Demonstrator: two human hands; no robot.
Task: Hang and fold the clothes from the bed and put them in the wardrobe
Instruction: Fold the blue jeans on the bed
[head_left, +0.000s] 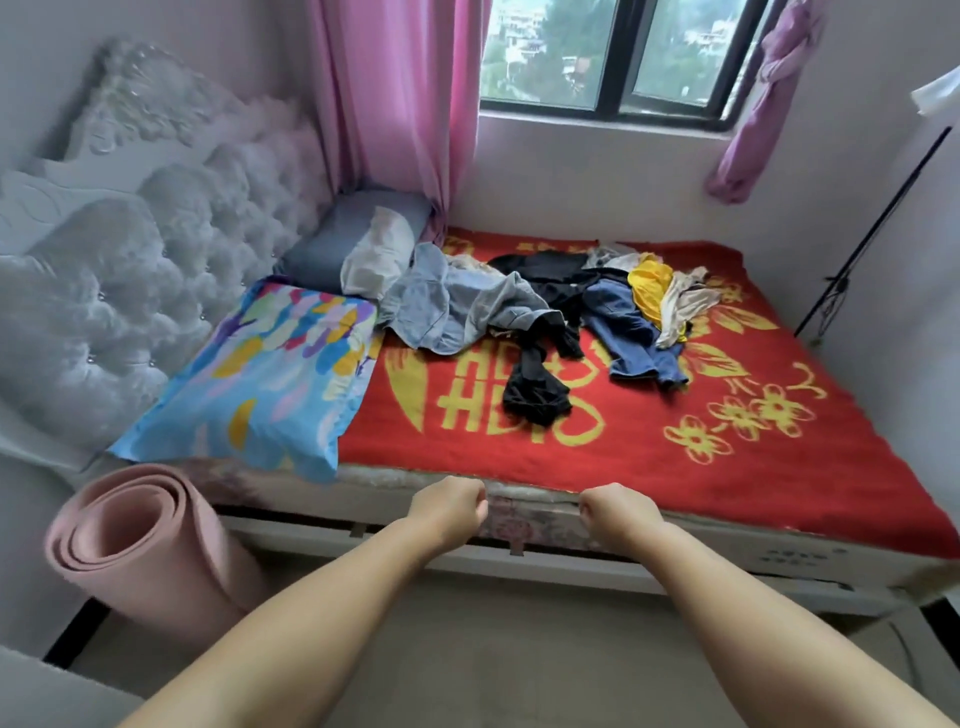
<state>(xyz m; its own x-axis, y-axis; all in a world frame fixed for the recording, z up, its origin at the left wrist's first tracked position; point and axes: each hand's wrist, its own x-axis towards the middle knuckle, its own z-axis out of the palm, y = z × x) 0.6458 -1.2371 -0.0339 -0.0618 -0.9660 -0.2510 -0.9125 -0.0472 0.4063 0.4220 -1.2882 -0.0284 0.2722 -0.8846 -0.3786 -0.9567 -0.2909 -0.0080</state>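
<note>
Since your left hand (451, 506) and right hand (613, 512) hover fisted and empty at the bed edge (535, 501), open both, reach the clothes pile (535, 306), and lift one garment only.

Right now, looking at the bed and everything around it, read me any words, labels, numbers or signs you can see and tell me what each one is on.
Red blanket: one large yellow decorative character, seen upside down from here; I cannot read it with certainty.
Bed frame, near right side: faint small print, too blurred to read.
Clothes pile, colourful pillow, rolled pink mat: no text visible.
</note>
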